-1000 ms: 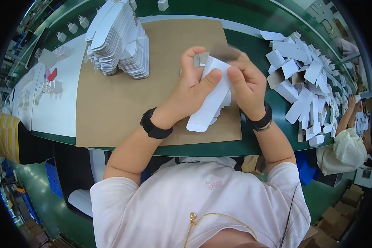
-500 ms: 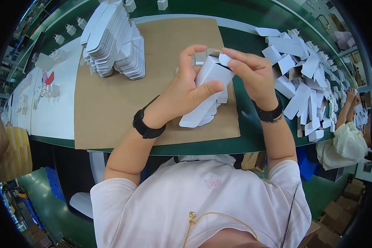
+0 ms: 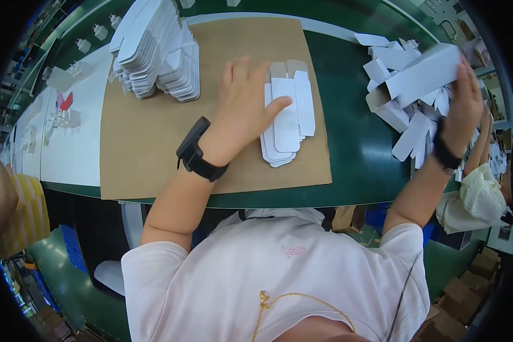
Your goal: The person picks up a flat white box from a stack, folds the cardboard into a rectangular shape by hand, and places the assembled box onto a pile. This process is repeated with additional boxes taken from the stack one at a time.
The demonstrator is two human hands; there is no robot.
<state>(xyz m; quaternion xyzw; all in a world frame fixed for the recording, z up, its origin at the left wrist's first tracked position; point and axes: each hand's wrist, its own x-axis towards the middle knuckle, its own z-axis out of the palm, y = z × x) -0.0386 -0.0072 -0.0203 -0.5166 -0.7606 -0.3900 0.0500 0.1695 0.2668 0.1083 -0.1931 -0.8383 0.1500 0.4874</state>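
My left hand (image 3: 242, 105) is open, fingers spread, over the brown cardboard sheet. Its thumb reaches over the edge of a small stack of flat white cartons (image 3: 285, 117); whether it touches them I cannot tell. Out to the right, my right hand (image 3: 464, 108) holds a folded white box (image 3: 424, 74) by its far right end, tilted over a heap of white boxes (image 3: 413, 134). The thumb of that hand is hidden from view.
A tall stack of flat white cartons (image 3: 139, 51) stands at the back left of the cardboard sheet (image 3: 159, 154). Small white adapters (image 3: 84, 45) lie on the far left of the green table (image 3: 347, 131). People work at both sides.
My hands have parted. The right one has carried the white box from in front of me to the heap at right, while the left has let go of it and stayed near the small stack.
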